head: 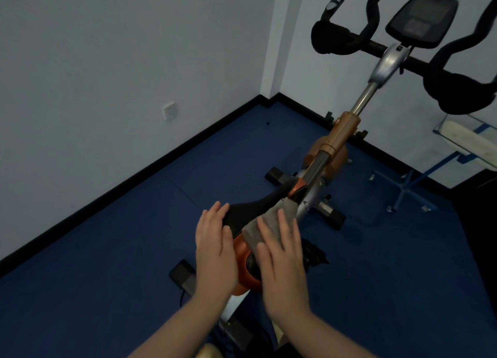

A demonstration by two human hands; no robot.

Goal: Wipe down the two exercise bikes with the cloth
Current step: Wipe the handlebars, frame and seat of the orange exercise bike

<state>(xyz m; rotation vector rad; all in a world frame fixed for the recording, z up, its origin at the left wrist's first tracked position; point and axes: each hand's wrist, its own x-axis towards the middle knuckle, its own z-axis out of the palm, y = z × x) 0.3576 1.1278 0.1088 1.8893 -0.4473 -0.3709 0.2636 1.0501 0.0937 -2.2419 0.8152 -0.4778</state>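
One exercise bike [338, 139] with an orange and silver frame stands before me, its black handlebars and console at the upper right. Its black and orange saddle [250, 209] is just under my hands. A grey cloth [271, 220] lies over the right side of the saddle. My right hand [282, 261] presses flat on the cloth with straight fingers. My left hand [215, 247] rests flat against the saddle's left side, fingers spread. A second bike is not in view.
Blue carpet covers the floor up to white walls with a black skirting. A wall socket [169, 110] sits low on the left wall. A glass-topped table on a blue stand [457, 139] is at the right. Black foot bars [333, 215] stick out from the bike's base.
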